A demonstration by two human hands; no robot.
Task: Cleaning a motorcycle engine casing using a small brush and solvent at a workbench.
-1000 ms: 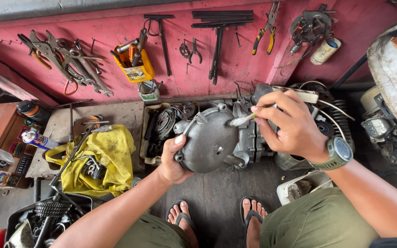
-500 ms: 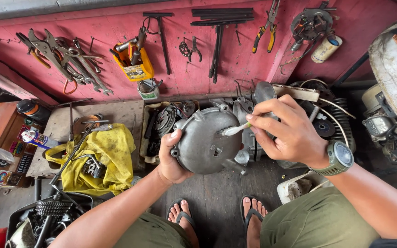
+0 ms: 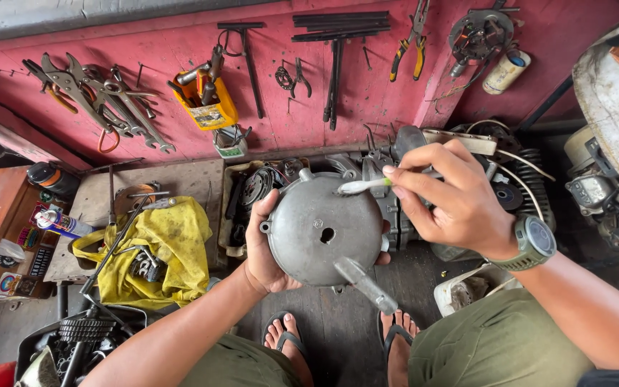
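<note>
A round grey engine cover (image 3: 322, 231) is held up over the floor by the left hand (image 3: 265, 247), whose fingers are wrapped behind its left rim. A white toothbrush (image 3: 364, 185) is pinched in the right hand (image 3: 453, 204), its bristles touching the cover's upper edge.

The left hand (image 3: 266, 247) is reaching up from the lower left, palm cupped and fingers wrapping out of sight, its grip closed. The right hand (image 3: 460, 204) is coming in from the right, wrist bent, thumb and fingertips pinching tight, forearm angling down toward the lap.
</note>
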